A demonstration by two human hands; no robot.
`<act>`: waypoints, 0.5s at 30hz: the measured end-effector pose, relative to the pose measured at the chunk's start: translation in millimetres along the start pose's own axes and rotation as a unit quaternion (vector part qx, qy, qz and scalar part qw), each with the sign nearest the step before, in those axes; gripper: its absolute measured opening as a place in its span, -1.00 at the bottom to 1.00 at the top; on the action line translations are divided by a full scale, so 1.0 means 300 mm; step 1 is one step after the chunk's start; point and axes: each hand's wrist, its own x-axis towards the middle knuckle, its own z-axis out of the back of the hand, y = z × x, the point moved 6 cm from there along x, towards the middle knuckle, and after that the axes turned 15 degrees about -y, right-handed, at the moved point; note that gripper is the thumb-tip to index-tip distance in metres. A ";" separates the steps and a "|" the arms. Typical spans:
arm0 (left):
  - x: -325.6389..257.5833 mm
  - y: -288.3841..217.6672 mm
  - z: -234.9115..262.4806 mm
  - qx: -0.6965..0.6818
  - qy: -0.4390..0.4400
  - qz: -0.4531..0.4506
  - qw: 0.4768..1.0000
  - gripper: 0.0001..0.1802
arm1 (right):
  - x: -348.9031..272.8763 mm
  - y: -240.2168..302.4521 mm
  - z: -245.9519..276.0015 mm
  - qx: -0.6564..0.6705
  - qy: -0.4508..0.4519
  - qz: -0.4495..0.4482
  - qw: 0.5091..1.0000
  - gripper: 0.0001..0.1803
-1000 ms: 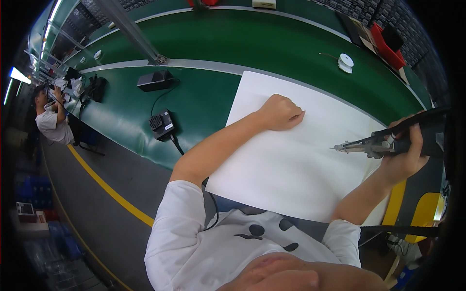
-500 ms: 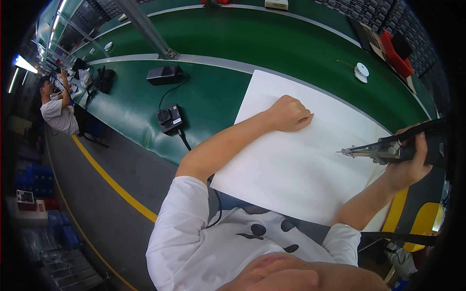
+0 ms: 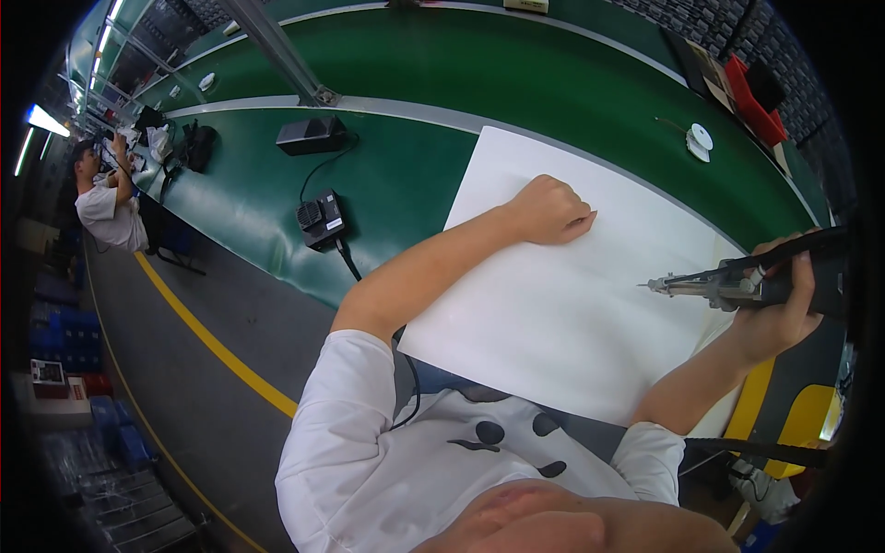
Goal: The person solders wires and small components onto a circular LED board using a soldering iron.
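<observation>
Tool tip has crept inward over the white sheet (image 3: 572, 304) since a second ago; right hand (image 3: 784, 309) clamped round the black hand tool (image 3: 737, 281), nozzle low and level, left hand (image 3: 548, 210) fisted, pinning sheet flat on the green bench (image 3: 406, 175).

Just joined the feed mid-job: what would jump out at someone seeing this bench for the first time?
A big white sheet lies across the green bench, filling the middle of the view. The left hand rests as a loose fist on its upper part, while the right hand grips a black pistol-shaped tool at the sheet's right edge, its metal tip pointing left over the paper. Left of the sheet, two small black boxes with cables sit on the bench.
</observation>
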 end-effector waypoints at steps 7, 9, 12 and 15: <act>-0.011 0.013 -0.003 0.005 0.005 0.002 1.000 -0.62 | -0.012 0.013 -0.024 0.022 0.025 -0.014 0.999 -0.80; -0.015 0.012 -0.008 0.006 0.009 0.004 1.000 -0.63 | -0.020 0.010 -0.023 0.012 0.020 -0.011 1.000 -0.80; -0.014 0.016 -0.015 0.006 0.009 0.006 1.000 -0.63 | -0.019 -0.005 -0.016 -0.001 0.013 -0.009 1.000 -0.78; -0.010 0.011 -0.008 0.004 0.007 0.012 1.000 -0.63 | -0.030 0.006 -0.025 -0.021 -0.007 -0.002 1.000 -0.77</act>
